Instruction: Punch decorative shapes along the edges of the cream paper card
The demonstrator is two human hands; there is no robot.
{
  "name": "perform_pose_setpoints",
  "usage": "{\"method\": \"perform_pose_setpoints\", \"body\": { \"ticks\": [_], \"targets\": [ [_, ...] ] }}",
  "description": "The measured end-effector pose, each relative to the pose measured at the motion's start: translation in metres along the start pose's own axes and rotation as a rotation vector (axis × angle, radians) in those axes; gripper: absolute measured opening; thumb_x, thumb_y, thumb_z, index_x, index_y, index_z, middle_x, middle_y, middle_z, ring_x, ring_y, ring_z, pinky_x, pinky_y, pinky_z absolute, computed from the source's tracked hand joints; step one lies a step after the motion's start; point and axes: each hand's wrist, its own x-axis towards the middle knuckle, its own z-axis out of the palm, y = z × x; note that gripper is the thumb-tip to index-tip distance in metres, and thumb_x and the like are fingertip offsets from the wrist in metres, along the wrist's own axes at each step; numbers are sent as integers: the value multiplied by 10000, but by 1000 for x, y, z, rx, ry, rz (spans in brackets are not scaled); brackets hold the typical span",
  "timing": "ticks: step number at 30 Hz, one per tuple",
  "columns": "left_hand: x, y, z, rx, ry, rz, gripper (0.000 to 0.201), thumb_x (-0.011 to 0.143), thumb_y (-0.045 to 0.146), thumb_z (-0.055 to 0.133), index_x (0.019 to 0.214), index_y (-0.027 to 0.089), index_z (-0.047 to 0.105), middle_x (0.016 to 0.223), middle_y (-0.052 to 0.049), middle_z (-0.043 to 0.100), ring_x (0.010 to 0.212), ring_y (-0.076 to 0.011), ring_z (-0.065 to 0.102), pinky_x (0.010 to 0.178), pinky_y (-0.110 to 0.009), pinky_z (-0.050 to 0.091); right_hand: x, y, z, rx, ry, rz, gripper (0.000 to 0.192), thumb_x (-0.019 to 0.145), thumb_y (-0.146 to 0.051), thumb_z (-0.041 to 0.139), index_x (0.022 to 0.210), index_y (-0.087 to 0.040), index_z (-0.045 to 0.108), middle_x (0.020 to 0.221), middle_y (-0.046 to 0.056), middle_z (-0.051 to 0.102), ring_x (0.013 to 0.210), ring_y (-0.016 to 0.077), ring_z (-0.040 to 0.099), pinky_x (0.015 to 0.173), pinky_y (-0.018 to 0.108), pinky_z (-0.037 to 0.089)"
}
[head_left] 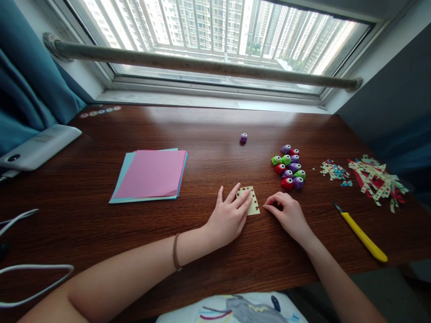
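Note:
My left hand (230, 214) lies flat with its fingers spread, pressing on a small pale-yellow paper (253, 209) that has little shapes punched out along its edges. Just right of that paper, my right hand (286, 214) has its thumb and index finger pinched together at the tips; anything between them is too small to make out. Beyond the right hand sits a cluster of red, green and purple craft punches (287, 183). A single purple punch (243, 138) stands apart, farther back. To the right lies a craft knife (365, 237) with a yellow handle.
A stack of coloured paper (151, 175) rests left of my hands. Tiny punched-out bits (334, 170) and a heap of paper strips (379, 179) lie at the right. White cables (37, 268) and a white device (40, 146) are at the left. A window bar (202, 67) crosses behind the table.

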Motion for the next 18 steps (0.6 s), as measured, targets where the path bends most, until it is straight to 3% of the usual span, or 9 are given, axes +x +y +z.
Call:
{"method": "perform_pose_setpoints", "body": {
  "ticks": [3,5,10,14,18],
  "targets": [
    [0,0,1,-5,-4,-4,399,912,219,366,1307,226,423,1434,-42,362,1360,-310,191,1014,-687,150,0,3,-11,81,23,45,135,787,-307,603,731,-184,614,755,17,597,694,152,534,649,279,415],
    [-1,0,1,-10,-6,-8,400,913,220,359,1309,228,417,1437,-37,357,1362,-310,186,1013,-691,147,1,14,-27,126,107,106,179,775,-359,608,765,-180,622,777,26,619,700,156,563,653,274,434],
    [-1,-1,0,-10,-20,-8,396,919,228,335,1306,233,414,1446,-20,342,1367,-303,171,1021,-686,142,9,74,-94,-53,556,226,270,670,-403,676,798,-166,663,761,55,666,676,194,617,671,302,467],
    [-1,0,-1,-7,-29,-12,397,916,222,336,1304,242,415,1445,-15,344,1368,-303,169,1025,-683,144,26,130,-151,-341,802,160,156,667,-297,682,774,-184,700,741,55,685,712,207,639,729,308,462],
    [-1,2,-2,-9,-38,-20,408,908,204,350,1310,240,406,1447,-23,341,1369,-304,166,1022,-689,142,40,152,-184,-493,833,-63,124,721,-259,649,762,-160,711,836,88,696,805,195,645,769,263,464]
  ]
}}
